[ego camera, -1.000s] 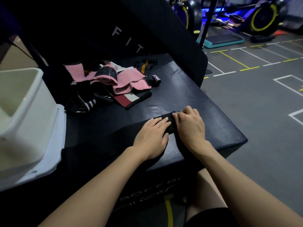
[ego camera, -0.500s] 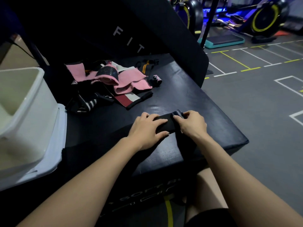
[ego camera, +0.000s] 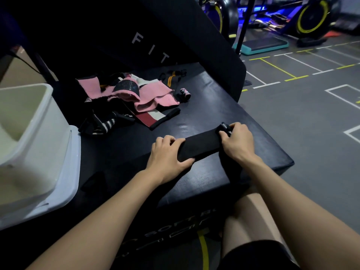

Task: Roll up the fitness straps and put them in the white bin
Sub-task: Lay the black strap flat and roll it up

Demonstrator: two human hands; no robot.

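Observation:
A black fitness strap (ego camera: 200, 144) lies stretched across the front of a black padded box (ego camera: 224, 106). My left hand (ego camera: 165, 158) grips its left part, thumb under the near edge and fingers curled over the far edge. My right hand (ego camera: 236, 144) pinches the small rolled end at the strap's right. The strap's loose tail runs under my right wrist and hangs over the box's front edge. The white bin (ego camera: 29, 131) stands at the left on a white lid, and what it holds is hidden. A heap of pink, black and striped straps (ego camera: 136, 94) lies behind.
A small pink-and-black rolled strap (ego camera: 185, 92) and a black strap with orange stripes (ego camera: 171, 79) lie beyond the heap. A tall black pad lettered "FIT" (ego camera: 150, 45) leans behind the box. Grey gym floor with painted lines and exercise machines (ego camera: 311, 18) lies to the right.
My hands have spread apart along the strap, left going left and right going right. The flat strap between them is now exposed and a small roll has formed at my right fingertips.

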